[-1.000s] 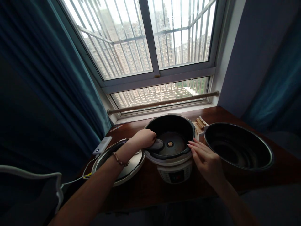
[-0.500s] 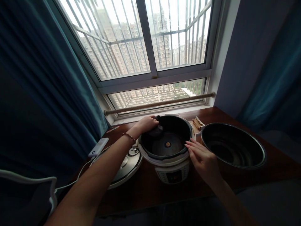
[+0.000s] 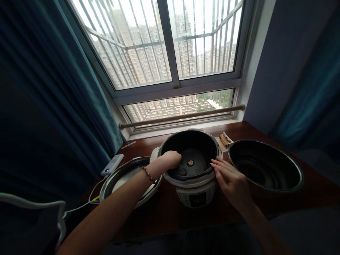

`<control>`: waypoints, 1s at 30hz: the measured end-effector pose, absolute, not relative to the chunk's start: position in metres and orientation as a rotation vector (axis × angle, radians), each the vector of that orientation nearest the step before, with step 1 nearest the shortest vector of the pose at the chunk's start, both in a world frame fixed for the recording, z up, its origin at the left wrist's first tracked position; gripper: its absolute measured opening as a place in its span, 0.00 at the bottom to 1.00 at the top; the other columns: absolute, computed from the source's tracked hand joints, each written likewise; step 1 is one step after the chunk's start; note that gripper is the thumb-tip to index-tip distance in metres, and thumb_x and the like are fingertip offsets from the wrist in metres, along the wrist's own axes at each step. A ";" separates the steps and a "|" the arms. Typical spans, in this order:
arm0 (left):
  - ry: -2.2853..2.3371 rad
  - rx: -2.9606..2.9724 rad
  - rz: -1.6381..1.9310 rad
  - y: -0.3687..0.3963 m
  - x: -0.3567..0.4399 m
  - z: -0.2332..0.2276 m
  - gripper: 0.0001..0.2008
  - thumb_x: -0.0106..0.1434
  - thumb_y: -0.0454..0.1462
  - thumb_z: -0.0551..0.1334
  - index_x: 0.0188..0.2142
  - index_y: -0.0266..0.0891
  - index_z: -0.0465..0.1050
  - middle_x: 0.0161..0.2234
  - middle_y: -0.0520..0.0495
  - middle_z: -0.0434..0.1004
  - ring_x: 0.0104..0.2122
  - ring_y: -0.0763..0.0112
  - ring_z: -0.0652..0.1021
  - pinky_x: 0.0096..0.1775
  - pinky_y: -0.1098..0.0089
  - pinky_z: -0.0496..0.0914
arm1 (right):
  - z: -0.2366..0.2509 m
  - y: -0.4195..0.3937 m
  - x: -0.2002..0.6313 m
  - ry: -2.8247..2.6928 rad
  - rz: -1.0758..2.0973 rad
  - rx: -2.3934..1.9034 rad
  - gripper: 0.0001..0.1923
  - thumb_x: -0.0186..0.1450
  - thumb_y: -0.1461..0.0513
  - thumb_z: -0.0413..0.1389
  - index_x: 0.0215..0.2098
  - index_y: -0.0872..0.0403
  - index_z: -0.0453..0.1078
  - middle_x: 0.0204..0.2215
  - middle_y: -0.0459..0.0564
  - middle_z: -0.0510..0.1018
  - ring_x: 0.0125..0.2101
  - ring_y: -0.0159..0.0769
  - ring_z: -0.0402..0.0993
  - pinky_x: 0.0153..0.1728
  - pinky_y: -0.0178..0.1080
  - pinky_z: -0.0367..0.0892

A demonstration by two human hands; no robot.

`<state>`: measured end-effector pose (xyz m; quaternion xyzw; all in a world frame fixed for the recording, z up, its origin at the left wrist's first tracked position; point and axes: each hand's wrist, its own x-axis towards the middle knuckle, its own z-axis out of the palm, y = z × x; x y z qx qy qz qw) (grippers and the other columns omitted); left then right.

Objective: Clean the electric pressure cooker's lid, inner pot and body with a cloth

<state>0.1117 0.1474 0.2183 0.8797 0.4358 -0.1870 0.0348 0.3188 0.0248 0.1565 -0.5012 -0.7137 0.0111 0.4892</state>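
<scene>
An electric pressure cooker [image 3: 196, 194] stands in the middle of the table, its dark inside exposed and a small round brass-coloured part at the bottom. Inside it, near the left wall, is my left hand [image 3: 171, 159], closed around a dark cloth [image 3: 178, 173] that presses against the lower inner side. The fingers of my left hand are mostly turned away. At the cooker's right rim, my right hand [image 3: 231, 177] rests its stretched-out fingertips on the edge and holds nothing.
The round lid [image 3: 132, 173] lies left of the cooker, partly behind my forearm. On the right, the dark inner pot [image 3: 265, 166] leans with its mouth toward me. A white device [image 3: 113, 165] with a cable lies left. Behind are a wooden item [image 3: 224, 140] and the window rail [image 3: 183, 116].
My left hand has moved down with the cloth from the upper left of the cooker's inside to its near left side. My right hand stays at the rim.
</scene>
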 end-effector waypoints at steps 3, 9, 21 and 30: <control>1.105 2.566 -0.648 0.132 0.123 0.230 0.12 0.57 0.33 0.55 0.30 0.31 0.77 0.27 0.41 0.77 0.25 0.67 0.73 0.28 0.70 0.66 | 0.156 0.025 0.318 -1.728 0.021 -1.216 0.13 0.63 0.66 0.49 0.43 0.56 0.72 0.45 0.50 0.75 0.51 0.37 0.66 0.53 0.43 0.63; 0.868 2.364 -0.322 0.125 0.132 0.252 0.16 0.62 0.40 0.50 0.30 0.35 0.73 0.25 0.53 0.71 0.24 0.76 0.67 0.27 0.77 0.61 | 0.156 0.026 0.318 -1.728 0.021 -1.211 0.14 0.63 0.65 0.49 0.44 0.55 0.72 0.45 0.50 0.75 0.51 0.38 0.66 0.52 0.44 0.63; 1.159 2.261 0.482 0.066 0.103 0.245 0.16 0.65 0.42 0.47 0.30 0.38 0.68 0.26 0.52 0.70 0.28 0.73 0.70 0.30 0.74 0.62 | 0.165 0.023 0.320 -1.793 0.037 -1.259 0.13 0.64 0.64 0.48 0.44 0.53 0.71 0.47 0.51 0.73 0.51 0.40 0.66 0.52 0.47 0.63; 1.218 2.245 1.108 0.027 0.110 0.214 0.21 0.60 0.35 0.55 0.52 0.38 0.52 0.50 0.39 0.63 0.51 0.64 0.67 0.51 0.62 0.64 | 0.236 0.034 0.271 -2.071 0.270 -1.069 0.15 0.66 0.60 0.45 0.47 0.56 0.68 0.47 0.53 0.73 0.49 0.38 0.68 0.49 0.39 0.63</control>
